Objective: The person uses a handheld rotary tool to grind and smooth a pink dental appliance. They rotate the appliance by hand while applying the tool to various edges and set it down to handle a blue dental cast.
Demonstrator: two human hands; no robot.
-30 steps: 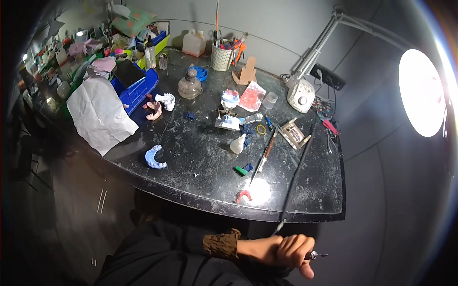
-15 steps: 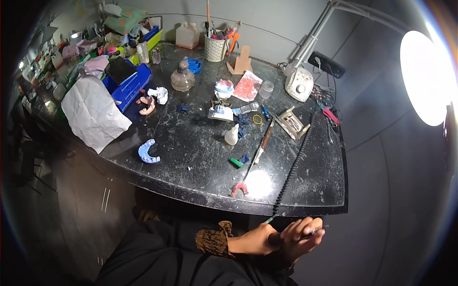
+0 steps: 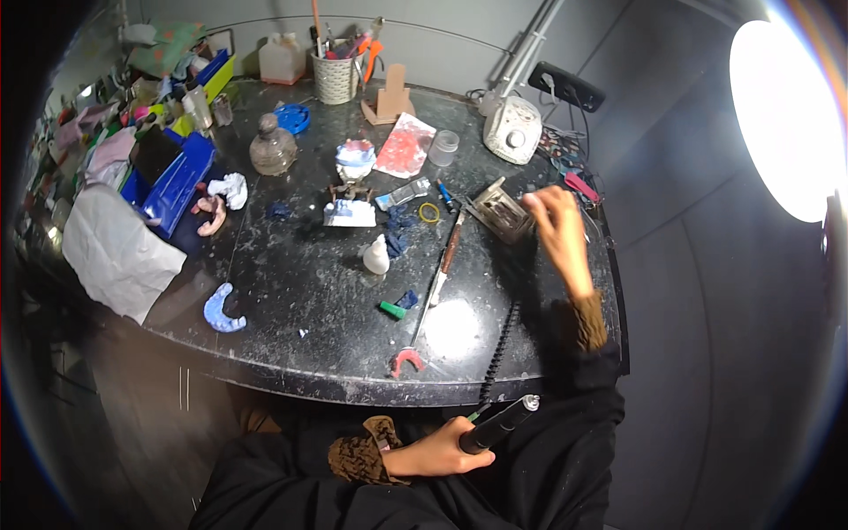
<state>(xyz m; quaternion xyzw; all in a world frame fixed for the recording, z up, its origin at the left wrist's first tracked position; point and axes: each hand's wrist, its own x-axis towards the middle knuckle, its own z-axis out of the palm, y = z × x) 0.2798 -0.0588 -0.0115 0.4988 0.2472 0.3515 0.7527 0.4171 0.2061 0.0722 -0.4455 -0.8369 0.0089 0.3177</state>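
In the head view, the person's left hand [image 3: 442, 452] is wrapped around a black cylindrical handpiece with a silver end [image 3: 496, 428], held over the lap just outside the table [image 3: 309, 364]. The right hand [image 3: 562, 237] is over a beige, open-framed stand [image 3: 500, 213], its fingers loosely parted with no object showing in them; whether they touch the stand cannot be told. A steady left grip, silver end up and away from the sleeve, would suit this pose, and the right fingers would work best coming down from above, without tipping the stand. The black coiled cord [image 3: 502, 344] crosses the table's front edge near the handpiece and could snag there. The red arch-shaped piece [image 3: 408, 359] sits close to that edge, while the blue arch-shaped piece [image 3: 223, 309] lies well apart to the left.
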